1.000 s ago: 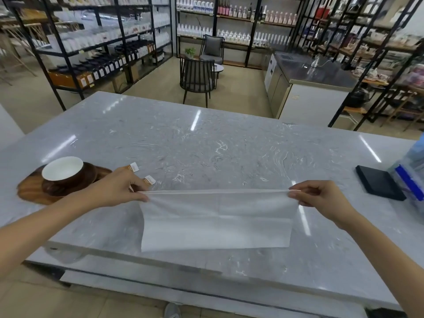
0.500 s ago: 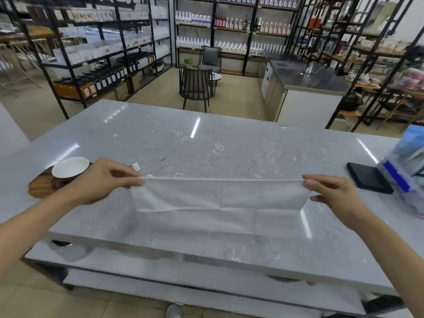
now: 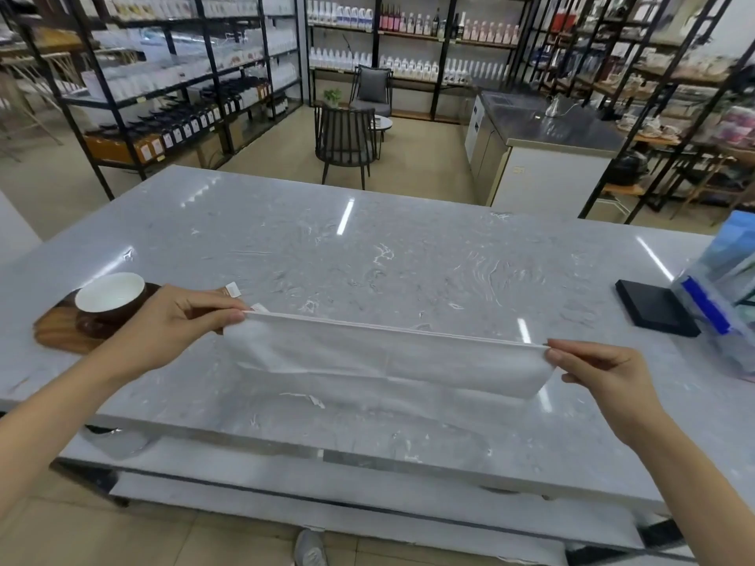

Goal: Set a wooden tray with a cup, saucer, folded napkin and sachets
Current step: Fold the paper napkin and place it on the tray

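A white napkin [image 3: 384, 351] hangs folded in half above the grey marble table [image 3: 367, 255], stretched between both hands. My left hand [image 3: 171, 324] pinches its left top corner and my right hand [image 3: 600, 371] pinches its right top corner. At the far left lies a dark wooden tray [image 3: 57, 330] with a brown saucer [image 3: 92, 324] on it and a white cup [image 3: 109, 292] on the saucer. Two small white sachets [image 3: 233, 288] lie on the table just beyond my left hand, the nearer one partly hidden by the napkin's edge.
A black flat pad [image 3: 653, 306] lies at the right of the table, beside a clear and blue plastic pack [image 3: 719, 308] at the right edge. Beyond the table stand a dark chair [image 3: 345, 143], a counter and shelving racks with bottles.
Both hands have lifted the napkin off the table and raised it; its lower half has swung up so it now hangs shorter, folded over. The view has shifted down slightly.
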The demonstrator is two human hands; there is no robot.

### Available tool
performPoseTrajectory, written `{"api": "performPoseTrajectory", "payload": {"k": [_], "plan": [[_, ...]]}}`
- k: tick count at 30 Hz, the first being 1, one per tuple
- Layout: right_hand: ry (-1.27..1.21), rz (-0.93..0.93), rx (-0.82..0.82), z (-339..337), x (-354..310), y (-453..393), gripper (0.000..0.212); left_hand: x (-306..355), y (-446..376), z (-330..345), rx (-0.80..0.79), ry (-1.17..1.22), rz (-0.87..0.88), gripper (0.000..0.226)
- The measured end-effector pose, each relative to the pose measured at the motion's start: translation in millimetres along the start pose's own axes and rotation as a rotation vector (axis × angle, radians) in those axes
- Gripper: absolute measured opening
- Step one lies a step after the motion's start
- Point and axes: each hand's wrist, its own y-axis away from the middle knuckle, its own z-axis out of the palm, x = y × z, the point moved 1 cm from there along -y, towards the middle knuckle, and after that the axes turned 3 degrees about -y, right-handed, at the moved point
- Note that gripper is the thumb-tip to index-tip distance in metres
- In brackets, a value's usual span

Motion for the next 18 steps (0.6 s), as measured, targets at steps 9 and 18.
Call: {"api": "performPoseTrajectory", "payload": {"k": [9, 18], "plan": [[0.021, 0.185, -0.01, 8.5, 36.3, -43.6, 0.027, -50.6, -58.1, 12.8, -0.12, 0.071, -0.321, 0.021], [0.202, 0.436, -0.018, 53.8, 100.2, -124.6, 0.007, -149.4, -150.8, 75.3, -0.18, -0.143, -0.442, 0.008]]}}
